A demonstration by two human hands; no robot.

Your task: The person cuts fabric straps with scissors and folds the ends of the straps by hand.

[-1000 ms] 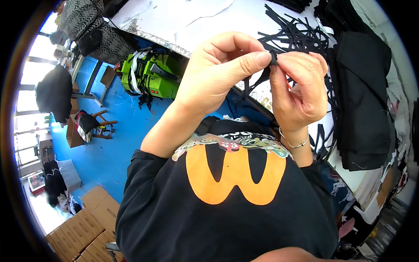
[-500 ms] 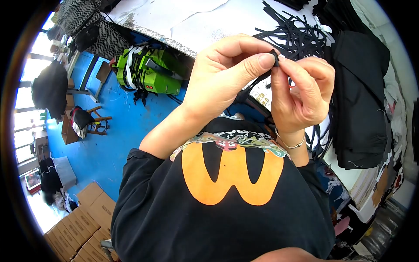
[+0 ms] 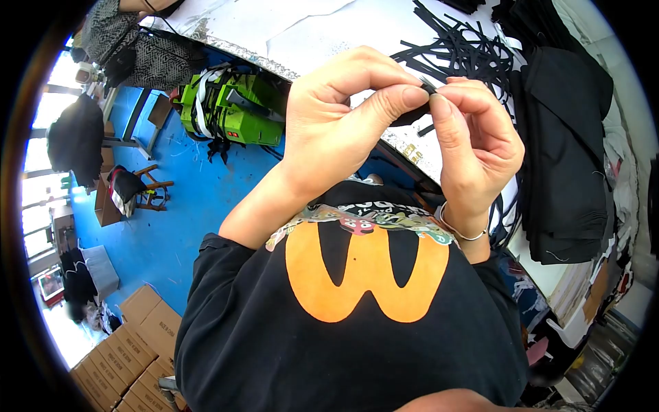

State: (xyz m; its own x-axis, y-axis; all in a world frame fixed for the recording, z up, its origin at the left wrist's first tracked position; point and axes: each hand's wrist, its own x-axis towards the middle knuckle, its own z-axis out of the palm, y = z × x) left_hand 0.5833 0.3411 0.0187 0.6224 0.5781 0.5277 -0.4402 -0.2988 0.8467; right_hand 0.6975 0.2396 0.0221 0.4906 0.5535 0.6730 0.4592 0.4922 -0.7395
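Observation:
Between the fingertips of both hands is a narrow black fabric strip (image 3: 428, 86), held up over the table's near edge. My left hand (image 3: 350, 113) pinches it between thumb and forefinger. My right hand (image 3: 477, 130), with a bracelet on its wrist, pinches the strip right beside the left thumb. Part of the strip hangs behind the left hand, where most of it is hidden. Just beyond the hands lies a tangled pile of black strips (image 3: 467, 51).
The white-topped table (image 3: 302, 34) runs along the far side. Folded black cloth (image 3: 566, 158) is stacked at the right. Left of the table stand a green crate (image 3: 250, 113) and a wooden stool (image 3: 154, 189); cardboard boxes (image 3: 117, 364) are at lower left. Another person's arm (image 3: 141, 5) shows at top left.
The strip has been turned between my fingertips, and my right thumb has come up against it. My left hand has shifted slightly up and left. Another person's arm has appeared at top left.

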